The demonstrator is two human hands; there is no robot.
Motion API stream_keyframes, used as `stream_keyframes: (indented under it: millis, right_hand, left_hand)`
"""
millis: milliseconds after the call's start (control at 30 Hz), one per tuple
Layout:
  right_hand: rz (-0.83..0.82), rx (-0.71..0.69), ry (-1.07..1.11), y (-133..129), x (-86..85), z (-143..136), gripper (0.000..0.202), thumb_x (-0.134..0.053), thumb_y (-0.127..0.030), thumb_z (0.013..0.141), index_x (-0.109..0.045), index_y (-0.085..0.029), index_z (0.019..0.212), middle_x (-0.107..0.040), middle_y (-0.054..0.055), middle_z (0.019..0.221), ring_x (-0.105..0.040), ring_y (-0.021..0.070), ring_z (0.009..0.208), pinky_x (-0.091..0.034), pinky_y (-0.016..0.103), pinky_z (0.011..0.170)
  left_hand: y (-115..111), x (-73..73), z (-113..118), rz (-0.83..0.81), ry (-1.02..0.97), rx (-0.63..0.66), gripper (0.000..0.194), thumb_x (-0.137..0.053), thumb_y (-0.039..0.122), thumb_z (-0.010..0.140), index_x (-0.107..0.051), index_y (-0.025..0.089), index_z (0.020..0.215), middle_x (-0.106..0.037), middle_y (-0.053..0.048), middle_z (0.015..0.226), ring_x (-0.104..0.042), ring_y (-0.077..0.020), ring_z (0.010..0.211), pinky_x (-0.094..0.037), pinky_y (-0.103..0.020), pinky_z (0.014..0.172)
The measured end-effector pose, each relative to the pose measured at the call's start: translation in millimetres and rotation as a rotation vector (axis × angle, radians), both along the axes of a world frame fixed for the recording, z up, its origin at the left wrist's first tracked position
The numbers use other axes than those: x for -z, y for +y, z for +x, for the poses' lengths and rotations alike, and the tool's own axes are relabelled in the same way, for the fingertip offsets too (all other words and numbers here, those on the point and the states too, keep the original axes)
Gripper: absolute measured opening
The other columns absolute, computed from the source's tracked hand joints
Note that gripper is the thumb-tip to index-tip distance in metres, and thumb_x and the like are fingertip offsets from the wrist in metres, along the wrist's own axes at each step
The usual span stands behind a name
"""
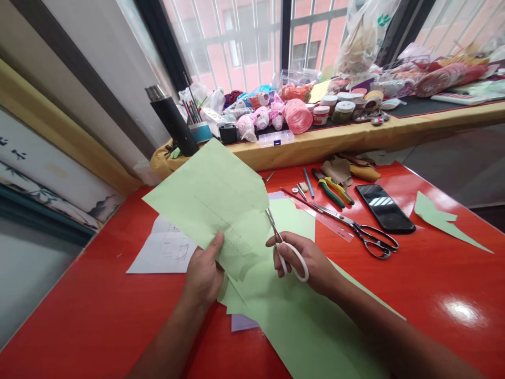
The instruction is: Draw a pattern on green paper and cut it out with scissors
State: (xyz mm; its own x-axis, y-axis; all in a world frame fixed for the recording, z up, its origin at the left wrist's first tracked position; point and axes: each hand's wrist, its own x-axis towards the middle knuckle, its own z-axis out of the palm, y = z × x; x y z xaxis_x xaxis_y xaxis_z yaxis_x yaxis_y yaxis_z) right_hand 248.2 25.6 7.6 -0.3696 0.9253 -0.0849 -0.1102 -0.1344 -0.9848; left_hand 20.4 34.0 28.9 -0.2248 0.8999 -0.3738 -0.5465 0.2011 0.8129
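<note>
My left hand (205,271) grips a sheet of light green paper (209,184) by its lower edge, thumb on top. Faint pencil lines run across this sheet, which is held tilted above the table. In my right hand (302,258) is a pair of white-handled scissors (292,259), fingers through the loops. Their blades meet the cut right edge of the paper. Below lie more green paper (307,310) and a bit of purple paper (243,322). A white sheet with drawn lines (158,253) rests to the left, partly covered.
On the red table (426,295) lie large black-handled shears (366,234), a phone (384,208), pliers (333,189), a blue pencil (308,183) and a green paper offcut (445,221). A black thermos (171,121) stands by the sill, which is crowded with jars and craft materials.
</note>
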Motion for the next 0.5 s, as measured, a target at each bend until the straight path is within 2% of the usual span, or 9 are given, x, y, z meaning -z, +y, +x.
stream_keyframes:
  millis: [267,500]
  right_hand:
    - [0.019,0.005,-0.016,-1.2,-2.3,-0.6,0.059,-0.07,-0.079,0.094,-0.067,-0.022,0.105,-0.067,0.0,0.075,-0.064,0.0184,0.063,-0.051,0.033,0.064]
    - [0.061,0.048,0.018,0.1,-0.2,-0.3,0.055,-0.069,-0.077,0.097,-0.064,-0.022,0.096,-0.067,0.001,0.075,-0.063,0.0174,0.063,-0.051,0.032,0.063]
  left_hand:
    - [-3.1,5.8,-1.8,0.032,0.067,0.016,0.044,-0.088,0.03,0.091,-0.077,0.018,0.132,-0.082,-0.015,0.13,-0.076,-0.0331,0.129,-0.061,-0.046,0.115]
    - [-5.9,-0.2,4.3,0.064,0.084,0.052,0.065,-0.102,0.025,0.068,-0.078,0.016,0.127,-0.082,-0.015,0.131,-0.072,-0.04,0.133,-0.059,-0.051,0.117]
